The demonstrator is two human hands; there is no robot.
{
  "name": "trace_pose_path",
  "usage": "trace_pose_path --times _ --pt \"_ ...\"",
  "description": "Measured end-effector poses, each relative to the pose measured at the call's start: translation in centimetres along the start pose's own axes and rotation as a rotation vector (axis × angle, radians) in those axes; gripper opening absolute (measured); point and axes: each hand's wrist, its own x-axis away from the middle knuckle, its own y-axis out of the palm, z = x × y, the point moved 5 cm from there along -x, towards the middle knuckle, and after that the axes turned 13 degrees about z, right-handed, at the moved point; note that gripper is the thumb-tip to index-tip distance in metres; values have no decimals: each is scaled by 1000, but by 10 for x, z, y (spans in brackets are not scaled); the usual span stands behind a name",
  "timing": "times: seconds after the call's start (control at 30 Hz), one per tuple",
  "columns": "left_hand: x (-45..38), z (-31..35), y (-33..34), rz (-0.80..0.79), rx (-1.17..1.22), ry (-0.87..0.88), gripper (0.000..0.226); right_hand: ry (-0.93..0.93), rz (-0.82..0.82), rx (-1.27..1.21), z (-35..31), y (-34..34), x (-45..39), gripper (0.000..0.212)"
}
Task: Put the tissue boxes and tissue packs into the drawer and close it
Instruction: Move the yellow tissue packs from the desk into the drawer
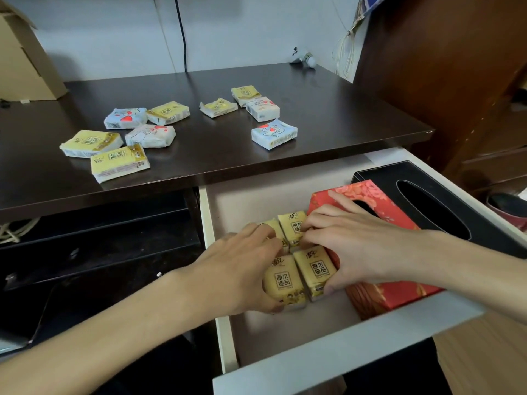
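The white drawer [336, 349] stands pulled out under the dark desk. Inside it lie a black tissue box [445, 195] at the right and a red flowered tissue box [399, 292] beside it. Left of the red box sit several yellow tissue packs [285, 277] in a tight block. My left hand [236, 269] grips the block's left side, fingers curled round the packs. My right hand [359, 243] grips its right side, thumb on the near pack, fingers over the far one. Several more yellow and white-blue tissue packs [119, 162] lie spread on the desk top [216, 146].
A cardboard box [25, 61] stands at the desk's back left. A black cable [182, 32] hangs down the wall. A brown wooden cabinet [456, 67] rises to the right of the drawer. Dark shelves [99, 232] sit under the desk on the left.
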Motion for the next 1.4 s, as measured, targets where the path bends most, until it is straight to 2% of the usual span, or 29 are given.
trace_pose_path --times 0.37,0.53,0.77,0.87,0.97,1.1,1.27,1.4 --pt "-7 1 11 -91 28 -53 67 8 -17 77 -2 3 -4 80" --pt "-9 0 10 -85 52 -61 68 -2 -19 77 -3 3 -4 66" --pt "-9 -3 10 -63 35 -35 71 -25 -17 93 -5 4 -5 67" --pt "-8 -1 6 -42 55 -50 64 -30 22 46 -4 0 -4 63" --pt "-8 -4 -10 19 130 -79 45 -6 170 -57 -1 -16 -5 43" --pt "-4 -38 -54 168 101 -184 37 77 332 -162 4 -45 -20 20" --pt "12 -94 -112 338 140 -343 22 219 415 -362 11 -75 -68 18" --pt "31 -144 -138 402 39 -492 18 261 459 -537 13 -87 -124 13"
